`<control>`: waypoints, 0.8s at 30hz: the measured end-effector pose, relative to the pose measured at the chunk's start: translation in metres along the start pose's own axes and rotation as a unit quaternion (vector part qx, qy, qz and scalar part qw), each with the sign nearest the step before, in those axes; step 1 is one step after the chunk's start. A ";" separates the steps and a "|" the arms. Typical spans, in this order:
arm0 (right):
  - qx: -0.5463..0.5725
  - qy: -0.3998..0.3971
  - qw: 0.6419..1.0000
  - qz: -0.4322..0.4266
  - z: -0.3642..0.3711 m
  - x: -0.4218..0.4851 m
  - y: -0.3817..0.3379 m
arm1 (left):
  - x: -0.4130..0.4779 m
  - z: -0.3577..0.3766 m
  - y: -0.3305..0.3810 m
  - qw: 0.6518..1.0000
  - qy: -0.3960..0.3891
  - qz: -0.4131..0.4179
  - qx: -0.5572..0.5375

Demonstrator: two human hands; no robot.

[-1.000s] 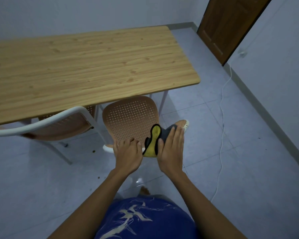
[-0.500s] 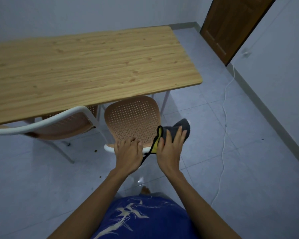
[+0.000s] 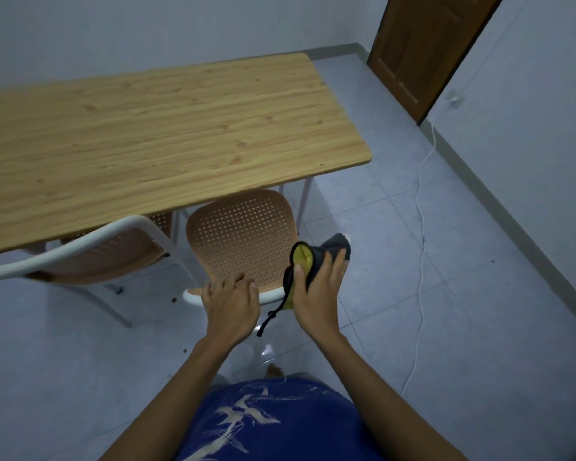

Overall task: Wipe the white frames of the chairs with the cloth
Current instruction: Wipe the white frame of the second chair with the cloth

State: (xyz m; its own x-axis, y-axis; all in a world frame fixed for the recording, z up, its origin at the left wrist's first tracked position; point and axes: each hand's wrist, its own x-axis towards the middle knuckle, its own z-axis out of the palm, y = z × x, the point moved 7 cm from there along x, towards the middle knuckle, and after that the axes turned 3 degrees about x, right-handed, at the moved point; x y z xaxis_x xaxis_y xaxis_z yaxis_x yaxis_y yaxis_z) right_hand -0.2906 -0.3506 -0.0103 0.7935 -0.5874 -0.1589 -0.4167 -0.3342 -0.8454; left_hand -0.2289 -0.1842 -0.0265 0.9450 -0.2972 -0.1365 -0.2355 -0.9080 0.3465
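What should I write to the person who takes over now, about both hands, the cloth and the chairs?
Left hand: grips the back rim of the perforated tan plastic chair, steadying it.
Right hand: holds the grey and yellow cloth on the right end of that chair's curved white frame.
Done: wiping is under way here; which parts are clean cannot be seen.
Left: the rest of this frame, then the white frame of the second chair, which stands partly under the light wooden table.

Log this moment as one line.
phase: wiping | left hand: grips white frame | right hand: holds cloth on frame's right end
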 end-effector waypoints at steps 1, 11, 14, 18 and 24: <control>0.003 0.014 1.000 0.020 0.001 0.010 0.002 | 0.000 0.000 0.000 1.000 -0.005 -0.002 -0.001; 0.180 0.122 0.939 0.265 -0.018 0.065 0.035 | 0.001 0.000 0.002 1.000 -0.030 -0.002 0.002; 0.218 0.168 0.928 0.250 0.009 0.022 0.018 | 0.001 -0.002 0.003 1.000 -0.027 -0.006 0.009; 0.231 0.121 0.922 0.287 0.038 -0.008 0.013 | -0.001 -0.002 0.004 1.000 -0.020 0.017 0.005; 0.086 0.084 0.952 0.282 -0.026 0.068 0.028 | 0.001 0.003 -0.001 0.999 -0.026 0.035 -0.022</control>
State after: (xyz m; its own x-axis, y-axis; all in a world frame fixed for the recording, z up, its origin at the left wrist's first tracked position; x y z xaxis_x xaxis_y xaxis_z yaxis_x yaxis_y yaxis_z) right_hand -0.2597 -0.4194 -0.0319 0.3762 -0.7523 -0.5408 -0.6654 0.1868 -0.7228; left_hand -0.2282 -0.1851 -0.0301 0.9135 -0.3748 -0.1582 -0.2887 -0.8713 0.3969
